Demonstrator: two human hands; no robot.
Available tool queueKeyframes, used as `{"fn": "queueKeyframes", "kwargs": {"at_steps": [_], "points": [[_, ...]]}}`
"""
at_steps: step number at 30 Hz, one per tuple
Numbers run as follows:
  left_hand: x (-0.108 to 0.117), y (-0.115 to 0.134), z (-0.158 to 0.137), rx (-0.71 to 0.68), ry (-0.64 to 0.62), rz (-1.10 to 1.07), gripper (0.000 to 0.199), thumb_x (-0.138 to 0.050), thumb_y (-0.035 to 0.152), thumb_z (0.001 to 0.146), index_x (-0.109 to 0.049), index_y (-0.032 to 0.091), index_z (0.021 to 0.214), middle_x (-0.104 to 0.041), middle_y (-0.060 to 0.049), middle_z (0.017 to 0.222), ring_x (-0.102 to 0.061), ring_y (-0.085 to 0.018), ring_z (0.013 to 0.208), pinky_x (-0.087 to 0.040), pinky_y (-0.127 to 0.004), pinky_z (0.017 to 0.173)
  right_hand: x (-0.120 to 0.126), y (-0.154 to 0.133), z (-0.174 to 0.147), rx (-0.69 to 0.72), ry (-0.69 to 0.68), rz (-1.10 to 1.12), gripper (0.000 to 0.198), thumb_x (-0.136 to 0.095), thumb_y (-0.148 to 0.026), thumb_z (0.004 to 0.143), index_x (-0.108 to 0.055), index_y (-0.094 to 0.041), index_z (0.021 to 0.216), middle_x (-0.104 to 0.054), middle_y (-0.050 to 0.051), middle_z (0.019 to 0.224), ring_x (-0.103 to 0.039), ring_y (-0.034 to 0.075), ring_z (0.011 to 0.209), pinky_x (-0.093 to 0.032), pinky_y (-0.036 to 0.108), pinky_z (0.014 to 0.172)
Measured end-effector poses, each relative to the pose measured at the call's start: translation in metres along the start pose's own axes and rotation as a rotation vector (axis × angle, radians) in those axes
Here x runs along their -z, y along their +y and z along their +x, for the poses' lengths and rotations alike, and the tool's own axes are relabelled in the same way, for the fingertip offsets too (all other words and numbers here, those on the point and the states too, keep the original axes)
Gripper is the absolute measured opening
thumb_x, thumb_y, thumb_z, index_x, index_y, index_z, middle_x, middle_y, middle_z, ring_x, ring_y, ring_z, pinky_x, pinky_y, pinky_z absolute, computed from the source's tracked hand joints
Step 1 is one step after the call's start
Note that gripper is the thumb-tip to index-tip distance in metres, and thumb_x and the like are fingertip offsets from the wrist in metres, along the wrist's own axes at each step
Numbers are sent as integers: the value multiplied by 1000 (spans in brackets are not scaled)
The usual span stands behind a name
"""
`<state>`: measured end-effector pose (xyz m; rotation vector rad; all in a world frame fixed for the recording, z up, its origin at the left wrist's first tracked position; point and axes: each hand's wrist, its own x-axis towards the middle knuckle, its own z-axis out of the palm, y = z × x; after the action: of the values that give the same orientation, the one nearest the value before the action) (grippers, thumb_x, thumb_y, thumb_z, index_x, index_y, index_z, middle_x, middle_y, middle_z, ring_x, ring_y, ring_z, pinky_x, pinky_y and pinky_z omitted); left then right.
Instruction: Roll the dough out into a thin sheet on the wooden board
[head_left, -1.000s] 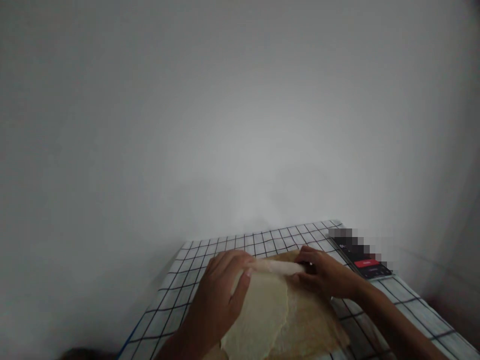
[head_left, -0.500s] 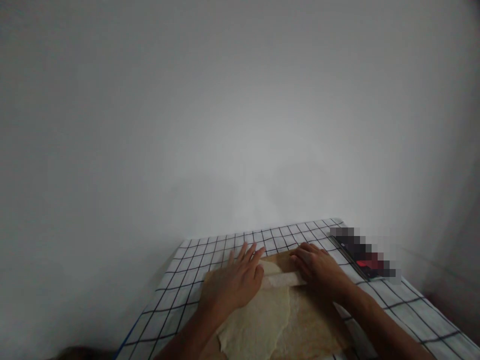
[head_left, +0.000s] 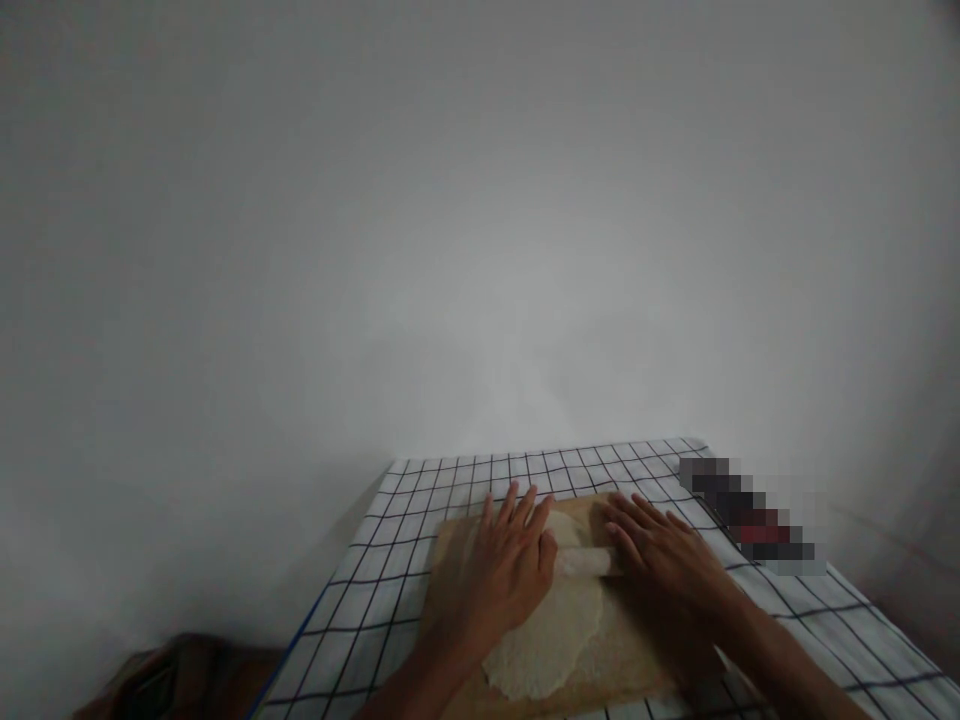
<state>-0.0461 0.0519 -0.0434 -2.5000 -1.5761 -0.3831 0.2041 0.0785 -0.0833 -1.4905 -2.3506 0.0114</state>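
A pale rolling pin point(head_left: 586, 562) lies crosswise over a thin flat sheet of dough point(head_left: 547, 640) on a wooden board point(head_left: 634, 655). On the pin's left part rests the palm of my left hand point(head_left: 514, 560), its fingers stretched forward and spread. My right hand point(head_left: 667, 560) lies over the pin's right end, palm down, with the fingers extended rather than wrapped round it. Only the middle of the pin shows between the hands; both ends are hidden. The dough reaches beyond the pin on the far side and spreads toward me on the near side.
A white cloth with black grid lines point(head_left: 390, 565) covers the table, which meets a plain wall point(head_left: 480, 250). At the right edge lies a blurred dark and red object point(head_left: 750, 520). Something brown point(head_left: 187, 680) stands low at the left, beyond the table edge.
The fingers of my right hand have straightened from a more curled pose. My left hand stays spread on the pin. The whole view has shifted slightly, putting table and board further right.
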Motion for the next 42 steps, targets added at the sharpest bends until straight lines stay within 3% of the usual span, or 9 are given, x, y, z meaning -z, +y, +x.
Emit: {"fn": "queueKeyframes", "kwargs": {"at_steps": [7, 12, 18, 23, 30, 35, 38, 42], "points": [[-9, -3, 4, 10, 19, -20, 47, -34, 29, 100, -43, 25, 147, -39, -4, 157, -25, -29, 149, -16, -62, 122, -4, -1, -5, -11, 18, -10, 47, -26, -41, 105, -48, -31, 146, -44, 5, 154, -38, 31, 142, -37, 59, 110], [-11, -9, 26, 107, -51, -59, 49, -35, 32, 100, -43, 25, 147, -41, -5, 156, -29, -28, 148, -21, -58, 121, -3, 9, 26, -20, 13, -28, 44, -29, -40, 104, -55, -29, 138, -52, 9, 148, -42, 31, 139, -39, 58, 107], [-21, -21, 47, 175, -90, -70, 50, -32, 36, 100, -42, 26, 147, -40, -7, 157, -29, -32, 147, -28, -62, 115, 1, 21, 67, 137, -55, 35, 47, -25, -40, 106, -64, -20, 122, -67, 11, 126, -57, 24, 124, -45, 41, 103], [-31, -27, 56, 207, -103, -68, 51, -27, 41, 101, -41, 25, 148, -40, -10, 157, -28, -36, 147, -26, -67, 113, -7, 29, 87, 161, -77, -2, 40, -33, -35, 103, -63, -20, 125, -64, 11, 130, -51, 27, 130, -42, 43, 105], [-42, -29, 53, 190, -72, -73, 52, -27, 42, 101, -37, 27, 150, -39, -6, 158, -25, -33, 148, -22, -64, 116, -4, 30, 64, 162, -123, -47, 40, -38, -33, 100, -57, -23, 134, -55, 11, 143, -45, 29, 135, -42, 47, 107], [-35, -27, 44, 133, -58, -69, 51, -32, 40, 100, -38, 29, 150, -39, -3, 158, -25, -30, 149, -21, -59, 119, 6, 16, 40, 146, -153, -163, 40, -37, -27, 100, -53, -23, 137, -47, 14, 150, -38, 36, 140, -45, 57, 101], [-28, -24, 37, 89, -43, -60, 50, -34, 39, 100, -39, 29, 149, -40, -1, 157, -26, -27, 148, -19, -54, 121, 9, 3, 26, 81, -159, -186, 40, -36, -30, 101, -51, -26, 138, -42, 12, 154, -33, 39, 142, -45, 63, 97], [-26, -20, 30, 67, -28, -53, 50, -36, 35, 99, -41, 27, 148, -43, -1, 155, -24, -25, 149, -15, -50, 123, 10, -11, 11, -100, -98, -109, 44, -29, -36, 104, -47, -27, 142, -42, 12, 154, -33, 34, 143, -41, 61, 103]]}}
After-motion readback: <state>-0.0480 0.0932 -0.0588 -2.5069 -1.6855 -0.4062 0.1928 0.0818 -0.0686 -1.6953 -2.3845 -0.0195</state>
